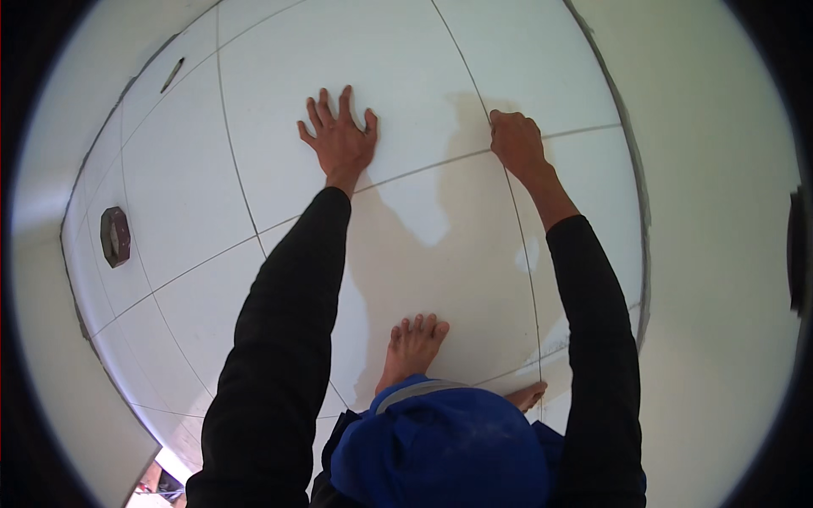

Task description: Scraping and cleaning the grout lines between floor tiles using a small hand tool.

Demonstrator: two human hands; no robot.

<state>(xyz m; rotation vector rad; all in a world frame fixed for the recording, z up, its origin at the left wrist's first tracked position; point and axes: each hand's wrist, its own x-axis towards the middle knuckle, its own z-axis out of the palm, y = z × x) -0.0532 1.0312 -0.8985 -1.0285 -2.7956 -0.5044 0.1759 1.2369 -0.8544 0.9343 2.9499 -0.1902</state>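
Note:
My left hand (343, 141) rests palm down on a white floor tile (406, 70), fingers spread, holding nothing. To its right, my right hand (517, 143) is closed into a fist at the crossing of the dark tile joints. No object shows in that fist, though its inner side is hidden. Both forearms wear black sleeves. Below the hands, a bare foot (416, 343) stands on the tiles, and part of the other foot (528, 396) shows by blue clothing (444, 444).
Pale walls (705, 190) bound the floor, with a rough grey edge at the right. Far left lies a brown octagonal object (115, 237); a slim pen-like object (172, 75) is at upper left. Something dark (796, 251) sits on the right wall. Bright clutter (155, 486) shows at lower left.

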